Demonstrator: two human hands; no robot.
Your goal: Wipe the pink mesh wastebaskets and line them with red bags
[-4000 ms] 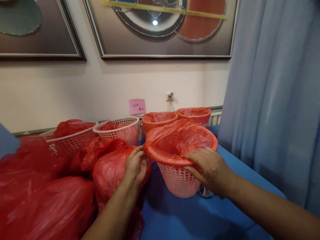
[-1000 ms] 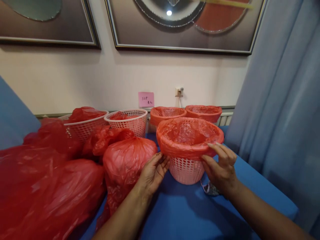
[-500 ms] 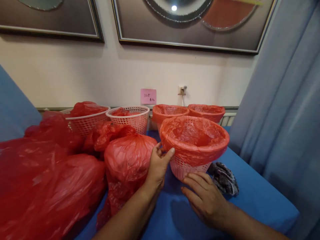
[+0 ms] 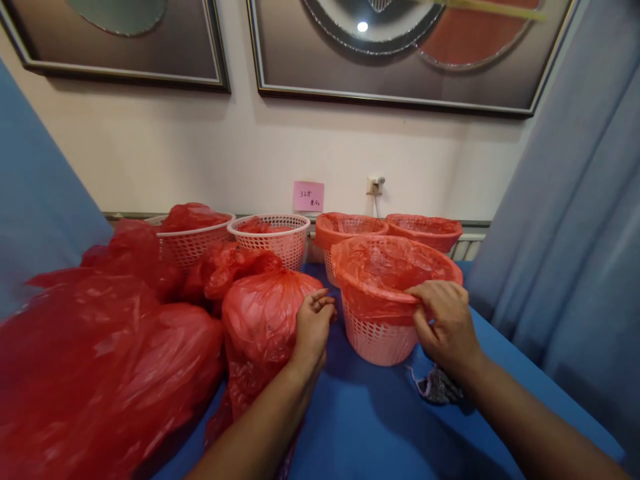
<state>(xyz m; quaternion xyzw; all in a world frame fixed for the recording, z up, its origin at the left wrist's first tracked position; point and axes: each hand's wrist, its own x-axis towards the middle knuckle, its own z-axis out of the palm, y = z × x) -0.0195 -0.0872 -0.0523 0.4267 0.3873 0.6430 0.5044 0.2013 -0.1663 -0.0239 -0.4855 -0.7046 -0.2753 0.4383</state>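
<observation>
A white perforated plastic wastebasket stands upright on the blue-covered table, its red plastic bag folded over the rim. At the rim's front right, my right hand is closed, fingers over the edge and thumb below. My left hand is apart from the basket on its left side, fingers curled in, with nothing visible in them. It is beside a knotted, filled red bag; whether they touch I cannot tell. A dark grey crumpled cloth lies partly behind my right wrist.
Two more lined baskets, a left one and a right one, stand behind. White baskets holding red plastic are at the back left. Large red bags cover the left side. A blue curtain hangs at right.
My right hand has risen from the basket's lower front to its rim. My left hand has come off the basket's left side, its fingers now curled. The cloth has shifted slightly.
</observation>
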